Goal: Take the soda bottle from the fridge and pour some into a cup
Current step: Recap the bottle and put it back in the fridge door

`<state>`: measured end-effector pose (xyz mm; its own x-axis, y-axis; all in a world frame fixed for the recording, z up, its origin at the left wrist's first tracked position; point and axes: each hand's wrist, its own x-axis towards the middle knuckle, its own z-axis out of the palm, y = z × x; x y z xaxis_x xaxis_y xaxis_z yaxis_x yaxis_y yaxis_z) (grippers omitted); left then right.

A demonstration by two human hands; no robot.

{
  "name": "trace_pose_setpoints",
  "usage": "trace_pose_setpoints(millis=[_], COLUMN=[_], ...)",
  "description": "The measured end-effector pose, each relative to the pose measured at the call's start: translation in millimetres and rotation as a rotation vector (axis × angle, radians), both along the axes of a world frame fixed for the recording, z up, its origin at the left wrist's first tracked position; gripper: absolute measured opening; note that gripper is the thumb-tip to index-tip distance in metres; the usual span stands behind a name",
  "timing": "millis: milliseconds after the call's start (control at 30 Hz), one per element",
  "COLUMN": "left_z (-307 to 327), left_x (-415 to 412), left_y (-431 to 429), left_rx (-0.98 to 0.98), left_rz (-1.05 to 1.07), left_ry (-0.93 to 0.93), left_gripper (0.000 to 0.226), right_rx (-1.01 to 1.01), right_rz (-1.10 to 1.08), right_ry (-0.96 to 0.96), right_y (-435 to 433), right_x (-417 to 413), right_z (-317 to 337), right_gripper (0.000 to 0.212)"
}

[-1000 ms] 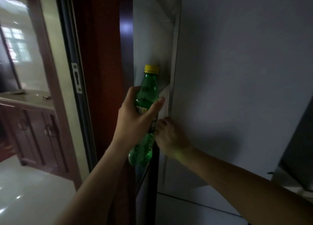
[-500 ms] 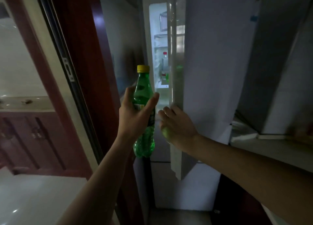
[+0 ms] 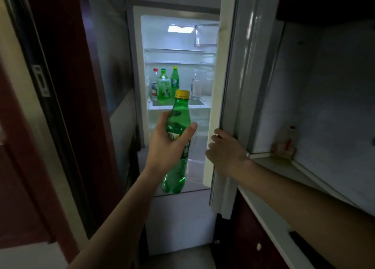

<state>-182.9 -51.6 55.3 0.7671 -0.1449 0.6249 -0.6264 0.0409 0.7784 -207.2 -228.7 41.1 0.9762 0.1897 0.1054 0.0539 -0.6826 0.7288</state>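
My left hand (image 3: 169, 145) grips a green soda bottle (image 3: 178, 116) with a yellow cap, upright, in front of the open fridge (image 3: 180, 35). My right hand (image 3: 225, 151) holds the edge of the fridge door (image 3: 229, 76), fingers curled round it. The lit fridge interior shows a shelf with a red-capped bottle (image 3: 154, 82) and two more green bottles (image 3: 163, 86), (image 3: 175, 80) at the left. A clear glass or cup (image 3: 197, 88) stands on the same shelf to the right.
A dark red door frame (image 3: 67, 86) stands close on the left. A light countertop (image 3: 284, 167) runs along the right, with a small bottle (image 3: 286, 143) on it and dark cabinets (image 3: 253, 238) below.
The fridge door has swung wide open under my right hand, exposing the lit shelves. The bottle in my left hand has stayed upright at about the same height.
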Motion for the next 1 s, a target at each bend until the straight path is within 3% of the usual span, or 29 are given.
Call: trace_pose_setpoints(millis=[167,300,433,533,600,833,1000], left_z=[-6.6,-3.1,4.3,9.1,11.9,15.3,12.5], left_x=[-13.5,-9.6,-6.7,-6.8,-6.8,5.5,19.3], left_y=[-21.6,-36.2,-53.3,-65.8,-73.5,-95.9,-102.7], left_rx=[-0.021,-0.010,-0.034,-0.034,-0.025,0.005,-0.010], left_rz=[-0.075,-0.099,-0.092,-0.084,-0.081,-0.056,0.011], left_ry=[0.040,0.063,0.056,0.038,0.042,0.031,0.030], left_gripper=[0.035,0.034,0.033,0.028,0.027,0.030,0.026], right_rx=[0.025,0.192,0.439,0.413,0.375,0.327,0.357], right_rz=[0.022,-0.003,0.310,0.375,0.319,-0.236,-0.184], right_ry=[-0.057,-0.061,-0.451,-0.645,-0.698,-0.422,-0.521], right_y=[-30.8,-49.4,-52.1,-62.1,-71.4,-97.1,-127.9], right_x=[-30.3,-38.6,-27.9,-3.7,15.5,57.3,58.4], right_z=[1.7,9.7,49.8,83.8,103.3,134.7,130.1], right_gripper=[0.007,0.030,0.025,0.023,0.026,0.029,0.028])
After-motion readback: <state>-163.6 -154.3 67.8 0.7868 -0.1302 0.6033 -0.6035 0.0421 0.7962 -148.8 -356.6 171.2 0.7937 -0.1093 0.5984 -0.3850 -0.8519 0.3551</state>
